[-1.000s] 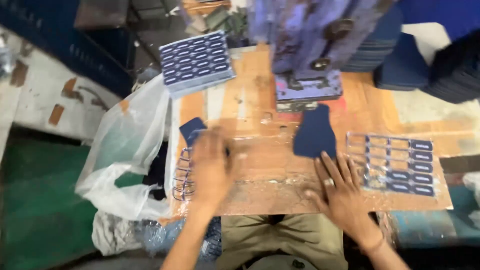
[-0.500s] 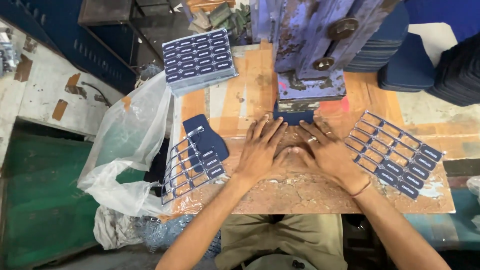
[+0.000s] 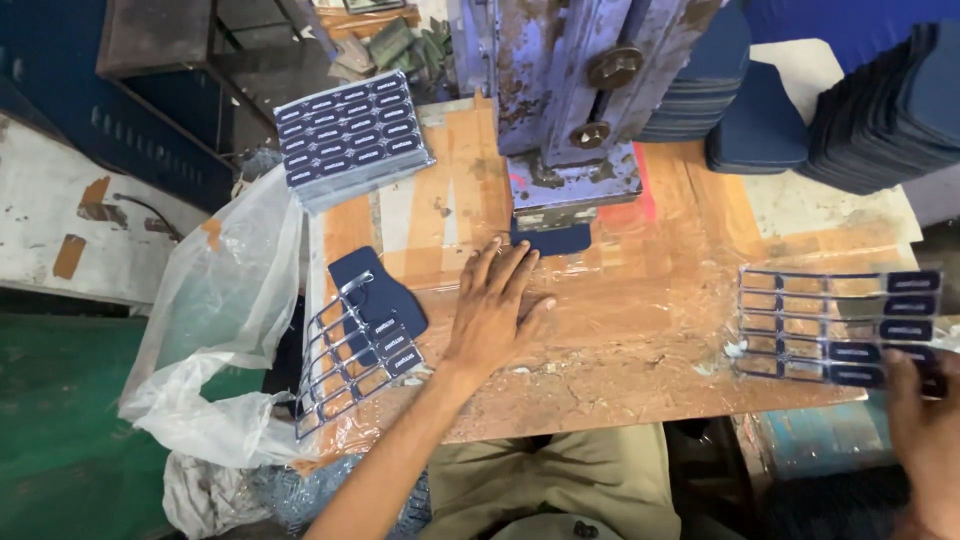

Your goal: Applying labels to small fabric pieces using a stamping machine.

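My left hand (image 3: 495, 312) lies flat on the plastic-covered wooden table (image 3: 640, 340), fingers apart and holding nothing. Its fingertips are just short of a dark blue fabric piece (image 3: 552, 240) that sits under the blue press head (image 3: 572, 185). My right hand (image 3: 925, 420) is at the lower right, partly cut off by the frame edge. Its fingers grip the lower right corner of a label sheet (image 3: 835, 325), which has most slots empty. Another dark blue fabric piece (image 3: 372, 290) lies left of my left hand, under a second mostly emptied label sheet (image 3: 350, 355).
A full stack of label sheets (image 3: 350, 140) sits at the back left. Stacks of dark blue fabric pieces (image 3: 880, 105) stand at the back right. A clear plastic bag (image 3: 215, 330) hangs off the table's left edge. My lap shows below the front edge.
Both hands were together in front of the press. My right hand has moved out to the right label sheet and turned it straight; my left hand stays near the press.
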